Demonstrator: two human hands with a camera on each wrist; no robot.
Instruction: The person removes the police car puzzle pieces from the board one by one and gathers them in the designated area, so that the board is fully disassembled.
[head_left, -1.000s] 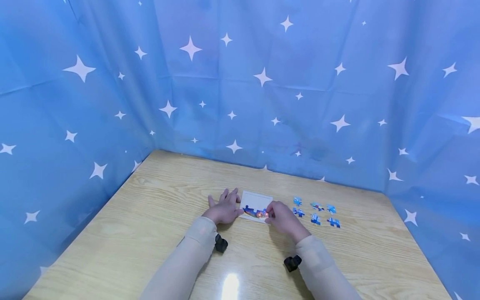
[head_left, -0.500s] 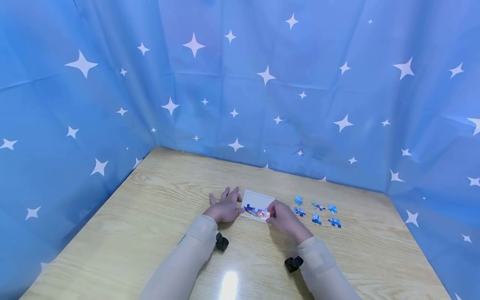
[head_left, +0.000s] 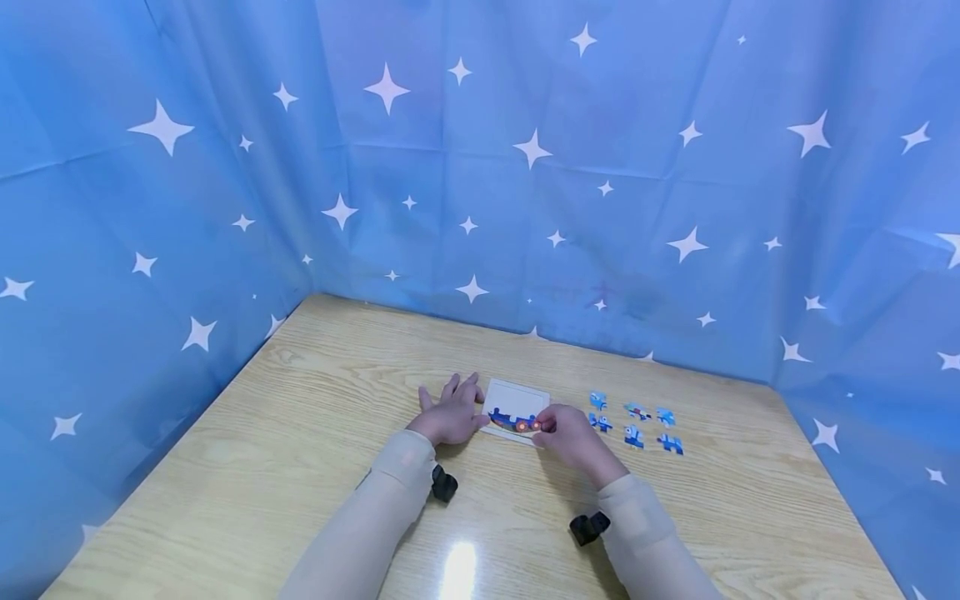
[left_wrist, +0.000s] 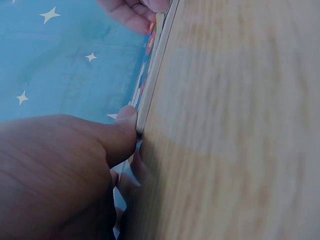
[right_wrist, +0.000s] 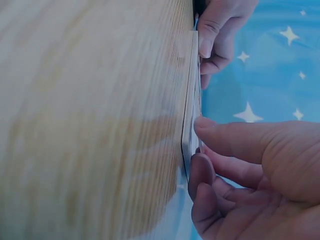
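A small white puzzle tray lies on the wooden table, with a strip of joined blue and red puzzle pieces along its near side. My left hand rests at the tray's left side, fingers spread on the table and thumb at the near left corner. In the left wrist view that thumb presses against the tray edge. At the near right corner, my right hand pinches a puzzle piece with a red round shape, at the end of the strip. Its fingers partly cover the piece.
Several loose blue puzzle pieces, among them one with a big eye and a mostly blue one, lie right of the tray in two rough rows. A blue curtain with white stars hangs behind the table.
The glare on the pieces half a second ago is gone, and the piece under my right fingers now looks in line with the strip. My left hand stays at the tray.
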